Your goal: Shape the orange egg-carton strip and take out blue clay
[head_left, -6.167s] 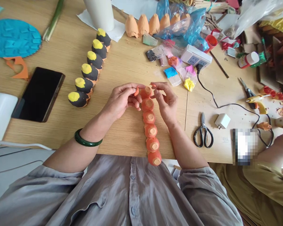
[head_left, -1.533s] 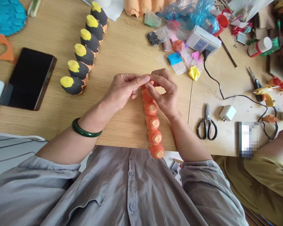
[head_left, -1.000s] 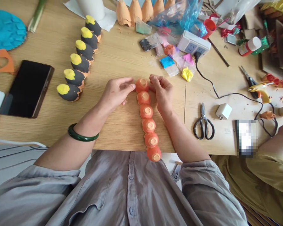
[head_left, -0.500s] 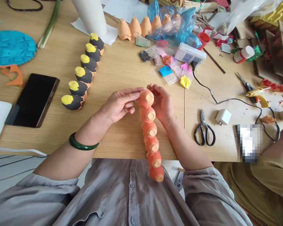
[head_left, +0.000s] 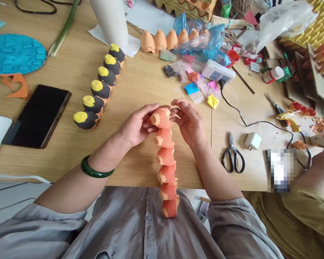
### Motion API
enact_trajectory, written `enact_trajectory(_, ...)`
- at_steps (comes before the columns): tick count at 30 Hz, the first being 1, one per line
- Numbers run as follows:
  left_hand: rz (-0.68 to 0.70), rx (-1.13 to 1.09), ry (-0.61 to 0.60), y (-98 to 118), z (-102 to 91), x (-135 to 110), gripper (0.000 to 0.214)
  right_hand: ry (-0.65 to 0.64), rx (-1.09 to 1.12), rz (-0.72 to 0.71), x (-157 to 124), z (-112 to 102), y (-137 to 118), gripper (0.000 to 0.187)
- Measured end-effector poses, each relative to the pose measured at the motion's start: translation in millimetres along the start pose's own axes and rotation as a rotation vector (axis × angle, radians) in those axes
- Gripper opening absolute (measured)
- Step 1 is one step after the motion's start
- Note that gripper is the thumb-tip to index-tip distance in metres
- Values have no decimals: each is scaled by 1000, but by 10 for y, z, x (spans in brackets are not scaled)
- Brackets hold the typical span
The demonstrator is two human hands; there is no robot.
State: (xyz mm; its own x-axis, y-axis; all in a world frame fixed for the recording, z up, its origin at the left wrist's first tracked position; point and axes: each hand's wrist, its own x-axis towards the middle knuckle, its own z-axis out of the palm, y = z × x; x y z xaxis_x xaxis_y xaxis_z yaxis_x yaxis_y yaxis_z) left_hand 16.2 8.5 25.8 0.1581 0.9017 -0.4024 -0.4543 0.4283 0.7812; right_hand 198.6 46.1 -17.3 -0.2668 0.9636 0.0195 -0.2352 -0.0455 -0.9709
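Observation:
An egg-carton strip point(head_left: 166, 156), its row of cups coated in orange-red with paler tips, runs from my hands down past the table's front edge. My left hand point(head_left: 137, 124) grips the strip's far end, thumb on top and fingers curled beneath. At that same end, on the right side, my right hand point(head_left: 190, 120) has its fingertips bent together in a pinch; whether anything small is between them I cannot make out. Its lower fingers are close to the strip's edge. To the left lies another egg-carton strip point(head_left: 99, 88), painted black with yellow tips.
Scissors point(head_left: 233, 153), a white charger plug point(head_left: 253, 141) and a power strip point(head_left: 218, 70) with a cord lie to the right. Small clay packets point(head_left: 191, 89) sit ahead. A phone point(head_left: 37, 115) rests at left. A person's arm point(head_left: 317, 167) is at far right.
The orange-red strip has rolled so its pale tips now face left. My left hand has closed further round its far end, and my right hand has drawn slightly away to the right.

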Motion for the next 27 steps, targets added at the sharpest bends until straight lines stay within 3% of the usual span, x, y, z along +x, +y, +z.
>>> enact_trajectory(10,105,98,5,-63,-8,6,54,68,-325,-234,-162,151,-114,39)
enact_trajectory(19,148,126,73,-67,31,-40,61,55,-537,-401,-184,93,-140,35)
enact_trajectory(27,171,76,-19,-92,2,-38,65,22,-615,-534,-186,97,-170,28)
